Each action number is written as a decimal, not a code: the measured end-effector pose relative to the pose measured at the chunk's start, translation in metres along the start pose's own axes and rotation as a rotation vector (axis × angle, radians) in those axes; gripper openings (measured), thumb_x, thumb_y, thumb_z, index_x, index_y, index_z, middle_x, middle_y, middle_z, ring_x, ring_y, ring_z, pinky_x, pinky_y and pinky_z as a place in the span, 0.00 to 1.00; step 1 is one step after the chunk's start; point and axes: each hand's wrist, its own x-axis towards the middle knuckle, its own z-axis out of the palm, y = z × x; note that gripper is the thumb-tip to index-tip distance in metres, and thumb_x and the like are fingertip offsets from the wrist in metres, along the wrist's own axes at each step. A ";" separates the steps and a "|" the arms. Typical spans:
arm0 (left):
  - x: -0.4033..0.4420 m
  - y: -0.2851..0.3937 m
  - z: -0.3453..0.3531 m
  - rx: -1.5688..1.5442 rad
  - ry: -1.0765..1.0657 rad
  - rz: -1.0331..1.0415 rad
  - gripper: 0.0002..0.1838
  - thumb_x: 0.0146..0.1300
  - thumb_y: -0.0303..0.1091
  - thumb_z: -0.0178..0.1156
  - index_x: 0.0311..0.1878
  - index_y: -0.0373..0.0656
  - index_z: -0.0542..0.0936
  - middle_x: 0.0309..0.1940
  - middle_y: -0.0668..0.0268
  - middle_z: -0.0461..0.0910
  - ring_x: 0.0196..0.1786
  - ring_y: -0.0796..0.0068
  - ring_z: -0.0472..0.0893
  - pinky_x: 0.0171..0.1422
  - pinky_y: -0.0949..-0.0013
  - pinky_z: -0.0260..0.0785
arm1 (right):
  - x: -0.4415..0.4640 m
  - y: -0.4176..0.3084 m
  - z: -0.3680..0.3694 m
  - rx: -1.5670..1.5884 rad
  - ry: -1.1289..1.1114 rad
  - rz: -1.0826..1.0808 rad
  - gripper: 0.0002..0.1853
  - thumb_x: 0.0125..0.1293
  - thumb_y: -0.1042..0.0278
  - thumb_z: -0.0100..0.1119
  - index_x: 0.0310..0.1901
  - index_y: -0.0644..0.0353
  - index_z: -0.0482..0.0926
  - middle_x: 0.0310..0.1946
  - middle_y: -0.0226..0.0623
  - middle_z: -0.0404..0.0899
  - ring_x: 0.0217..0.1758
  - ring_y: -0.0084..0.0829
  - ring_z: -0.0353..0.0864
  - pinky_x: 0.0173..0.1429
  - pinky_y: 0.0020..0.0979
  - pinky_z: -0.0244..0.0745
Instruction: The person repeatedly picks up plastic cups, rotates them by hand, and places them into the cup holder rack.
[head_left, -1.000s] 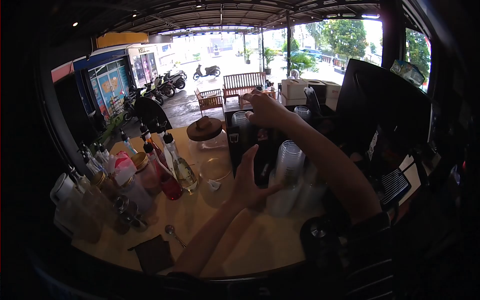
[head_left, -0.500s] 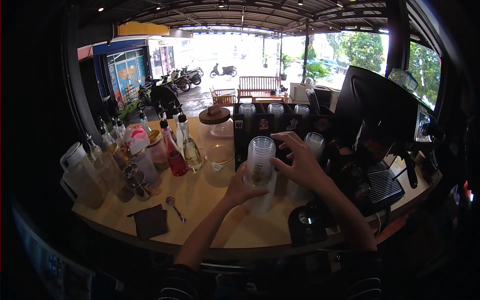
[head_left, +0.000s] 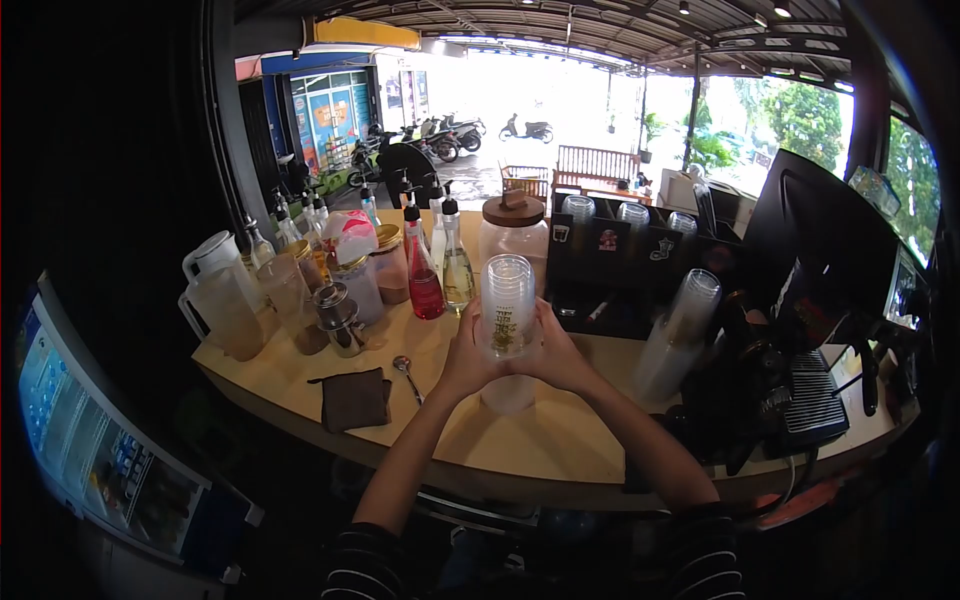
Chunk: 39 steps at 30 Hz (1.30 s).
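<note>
In the head view, a tall stack of clear plastic cups with gold-green print (head_left: 508, 325) is held upright between two bare hands, above the front part of a pale wooden counter (head_left: 465, 440). The stack's left side is gripped by the left hand (head_left: 470, 352), and its right side is grasped by the right hand (head_left: 558, 350), with the fingers of both wrapped round it; below the hands a lower, cloudy length of cups is seen, but whether its foot is borne by the counter cannot be told. To the right, well apart from the hands, a second, tilted stack of translucent cups (head_left: 680, 335) is seen near a black machine with a ribbed metal tray (head_left: 815, 395). Behind the held stack, a clear jar topped by a round brown wooden lid (head_left: 514, 212) is partly hidden, and a black box with white and red stickers (head_left: 608, 268) is set just beside it. To the left, a slim bottle of red liquid with a black pump (head_left: 427, 290) is placed near a bottle of yellowish liquid (head_left: 458, 275), while a metal spoon (head_left: 405, 372) is laid beside a folded dark brown cloth (head_left: 355, 400)
</note>
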 end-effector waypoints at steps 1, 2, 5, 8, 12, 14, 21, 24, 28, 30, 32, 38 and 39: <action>-0.001 0.000 -0.001 0.006 0.006 0.000 0.55 0.33 0.35 0.78 0.65 0.44 0.54 0.56 0.57 0.68 0.60 0.64 0.70 0.62 0.60 0.66 | 0.003 -0.001 0.004 0.004 -0.004 -0.006 0.58 0.35 0.60 0.75 0.66 0.68 0.48 0.57 0.52 0.64 0.63 0.42 0.65 0.65 0.37 0.62; -0.002 0.000 0.000 -0.044 0.006 -0.005 0.56 0.32 0.34 0.78 0.65 0.45 0.54 0.56 0.57 0.68 0.60 0.63 0.70 0.62 0.60 0.65 | 0.005 -0.003 0.006 0.080 -0.011 0.086 0.57 0.34 0.60 0.75 0.65 0.68 0.50 0.56 0.52 0.65 0.61 0.43 0.67 0.63 0.37 0.64; -0.005 -0.005 0.003 -0.083 0.028 -0.018 0.60 0.30 0.34 0.79 0.67 0.46 0.50 0.56 0.55 0.69 0.60 0.61 0.71 0.62 0.59 0.65 | 0.010 -0.008 0.007 0.124 -0.008 0.171 0.53 0.32 0.61 0.74 0.62 0.68 0.54 0.53 0.52 0.68 0.57 0.43 0.71 0.60 0.37 0.68; -0.005 -0.015 0.008 -0.059 0.070 0.000 0.64 0.28 0.37 0.80 0.68 0.46 0.47 0.56 0.52 0.70 0.60 0.59 0.71 0.62 0.59 0.66 | 0.010 -0.019 0.002 0.059 0.006 0.200 0.51 0.32 0.61 0.73 0.59 0.68 0.56 0.51 0.52 0.69 0.55 0.43 0.73 0.57 0.37 0.70; 0.000 -0.012 0.012 -0.059 0.094 -0.009 0.62 0.32 0.39 0.79 0.68 0.43 0.46 0.59 0.50 0.66 0.61 0.58 0.69 0.63 0.59 0.65 | 0.021 -0.020 -0.002 0.020 0.099 0.129 0.49 0.32 0.62 0.73 0.59 0.69 0.57 0.49 0.52 0.70 0.54 0.44 0.73 0.56 0.37 0.70; 0.001 -0.005 0.011 -0.116 0.040 -0.045 0.59 0.36 0.37 0.77 0.68 0.41 0.46 0.60 0.53 0.63 0.63 0.60 0.66 0.64 0.60 0.63 | 0.032 -0.027 -0.011 0.014 0.113 0.063 0.49 0.33 0.62 0.72 0.59 0.68 0.56 0.50 0.52 0.69 0.53 0.44 0.73 0.57 0.38 0.70; 0.014 -0.013 0.005 0.105 0.020 0.050 0.61 0.42 0.40 0.76 0.70 0.39 0.40 0.64 0.54 0.56 0.66 0.63 0.62 0.67 0.61 0.59 | 0.053 -0.072 -0.043 -0.245 0.191 -0.179 0.47 0.35 0.68 0.71 0.61 0.63 0.56 0.56 0.49 0.62 0.60 0.45 0.65 0.61 0.38 0.65; 0.014 0.018 -0.009 -0.391 0.220 0.080 0.62 0.41 0.45 0.75 0.70 0.37 0.42 0.66 0.51 0.54 0.70 0.59 0.55 0.72 0.58 0.49 | 0.047 -0.086 -0.047 -0.420 0.192 -0.301 0.48 0.36 0.71 0.70 0.62 0.59 0.56 0.59 0.49 0.57 0.63 0.48 0.61 0.63 0.41 0.63; 0.005 0.073 -0.031 -0.625 0.275 0.332 0.58 0.42 0.44 0.74 0.70 0.38 0.45 0.65 0.54 0.56 0.69 0.61 0.56 0.71 0.57 0.51 | 0.029 -0.097 -0.038 -0.597 0.151 -0.365 0.47 0.38 0.74 0.68 0.64 0.56 0.55 0.62 0.47 0.53 0.63 0.52 0.61 0.64 0.44 0.62; 0.000 0.107 -0.038 -0.258 0.371 0.287 0.51 0.45 0.40 0.73 0.68 0.39 0.51 0.63 0.56 0.57 0.66 0.64 0.60 0.68 0.59 0.57 | 0.022 -0.098 -0.034 -0.594 0.120 -0.414 0.46 0.42 0.76 0.67 0.65 0.56 0.54 0.64 0.47 0.51 0.60 0.48 0.65 0.62 0.41 0.66; -0.008 0.100 -0.051 -0.361 0.316 0.212 0.48 0.45 0.37 0.73 0.66 0.39 0.54 0.63 0.57 0.58 0.64 0.65 0.62 0.67 0.60 0.60 | 0.012 -0.099 -0.037 -0.311 0.112 -0.371 0.45 0.43 0.76 0.67 0.65 0.57 0.53 0.64 0.47 0.50 0.59 0.44 0.67 0.59 0.38 0.68; -0.026 0.091 -0.060 -0.418 0.176 0.224 0.41 0.45 0.28 0.71 0.63 0.42 0.60 0.59 0.59 0.64 0.62 0.67 0.67 0.65 0.62 0.65 | 0.002 -0.086 -0.040 0.585 -0.070 -0.047 0.13 0.71 0.67 0.47 0.45 0.69 0.76 0.32 0.34 0.81 0.37 0.22 0.79 0.46 0.25 0.74; -0.028 0.093 -0.058 -0.423 0.163 0.201 0.41 0.46 0.28 0.71 0.62 0.43 0.60 0.59 0.59 0.65 0.62 0.67 0.67 0.66 0.62 0.64 | 0.002 -0.089 -0.041 0.591 -0.071 -0.043 0.13 0.71 0.67 0.47 0.45 0.69 0.76 0.32 0.34 0.81 0.37 0.22 0.79 0.46 0.25 0.74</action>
